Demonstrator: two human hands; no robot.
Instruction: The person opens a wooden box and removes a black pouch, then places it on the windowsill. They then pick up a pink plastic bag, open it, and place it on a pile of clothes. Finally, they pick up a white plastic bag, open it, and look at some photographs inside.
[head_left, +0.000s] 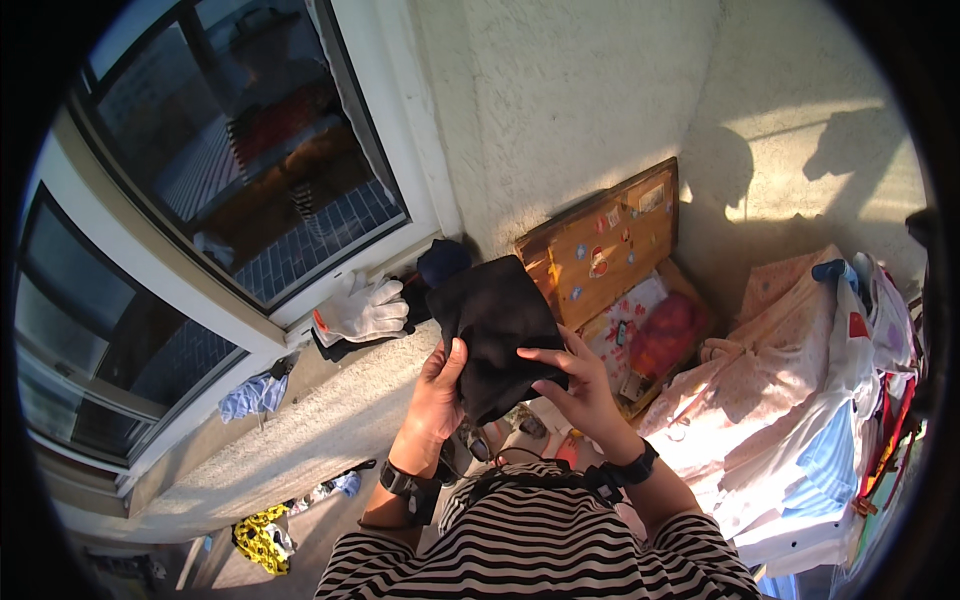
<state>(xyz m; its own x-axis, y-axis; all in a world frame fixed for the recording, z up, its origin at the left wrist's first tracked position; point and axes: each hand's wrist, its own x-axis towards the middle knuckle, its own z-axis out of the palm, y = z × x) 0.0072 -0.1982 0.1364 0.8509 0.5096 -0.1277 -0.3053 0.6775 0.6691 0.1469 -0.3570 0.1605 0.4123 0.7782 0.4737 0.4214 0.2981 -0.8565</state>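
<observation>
A folded black cloth (495, 330) is held up in front of me between both hands. My left hand (441, 386) grips its left lower edge, with the thumb on top. On the right, my right hand (574, 371) holds the other edge, fingertips on the cloth's face. Beyond it, on the window ledge, lie a dark blue bundled cloth (444, 262) and a white knit work glove (367, 311) with an orange cuff edge, on top of dark fabric. What is inside or under the black cloth cannot be seen.
An open wooden chest (600, 247) with stickers on its lid holds a red bundle (666, 334). Pink and white clothes (780, 360) are heaped at right. A blue cloth (255, 394) lies on the ledge; a yellow patterned cloth (262, 538) lies low at left. Windows (285, 172) stand left.
</observation>
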